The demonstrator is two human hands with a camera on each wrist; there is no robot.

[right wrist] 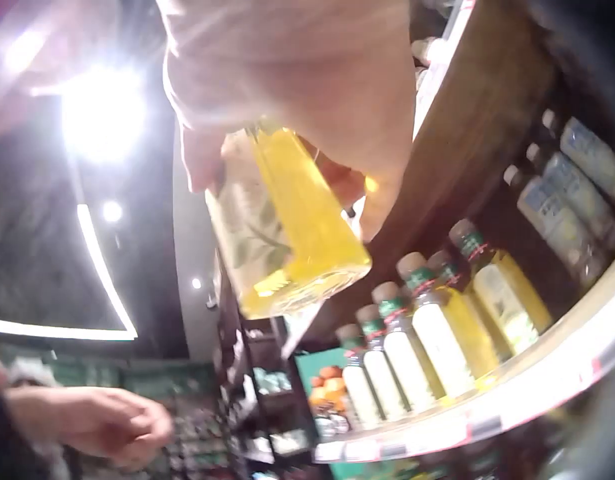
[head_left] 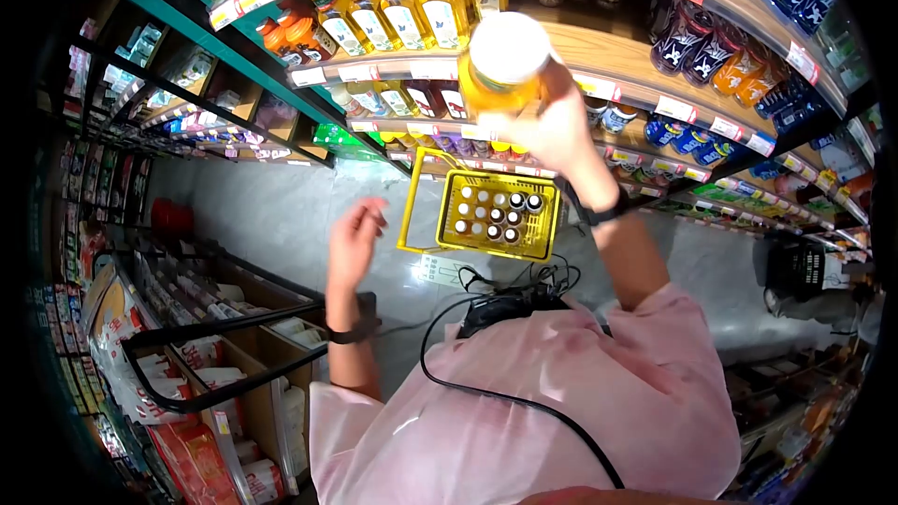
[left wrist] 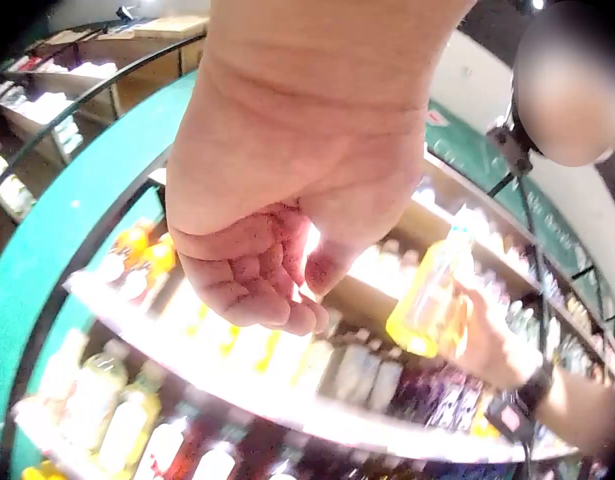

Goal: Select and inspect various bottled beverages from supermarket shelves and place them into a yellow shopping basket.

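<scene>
My right hand (head_left: pixel 558 136) grips a bottle of yellow drink (head_left: pixel 510 92) with a white cap, lifted in front of the shelf. In the right wrist view the clear base and pale label of the bottle (right wrist: pixel 312 225) show below the hand, and the bottle is tilted. My left hand (head_left: pixel 354 241) hangs in the air left of the basket, its fingers loosely curled with nothing in them. Close to the held bottle, a row of similar yellow bottles (right wrist: pixel 442 330) with green necks stands on the shelf.
A yellow shopping basket (head_left: pixel 531 230) with several capped bottles stands on the grey floor, its handle (head_left: pixel 409 201) tipped left. Dark bottles (head_left: pixel 681 37) line the shelf at right. A black-railed bin (head_left: pixel 201 402) of packets stands at lower left. Black cables (head_left: pixel 552 276) hang before my body.
</scene>
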